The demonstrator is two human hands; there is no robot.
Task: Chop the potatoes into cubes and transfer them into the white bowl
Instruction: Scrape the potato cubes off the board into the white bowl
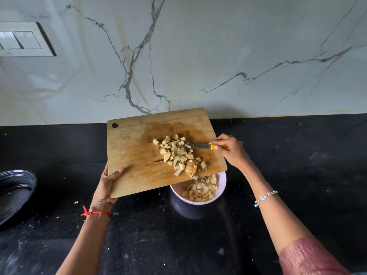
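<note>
My left hand (108, 180) grips the near left corner of a wooden chopping board (135, 149), held tilted above the counter with its near right corner over the white bowl (221, 187). A heap of potato cubes (178, 155) lies on the board's right half, reaching down to its lower edge. More potato cubes (200, 189) fill the bowl. My right hand (230, 150) holds a knife (198, 146) by its yellow handle, with the blade lying against the top of the heap.
A black counter (297, 165) runs under everything, backed by a white marble wall (198, 56). A dark round pan (14, 193) sits at the left edge. Small scraps dot the counter near my left wrist. A switch plate (23, 39) is on the wall at upper left.
</note>
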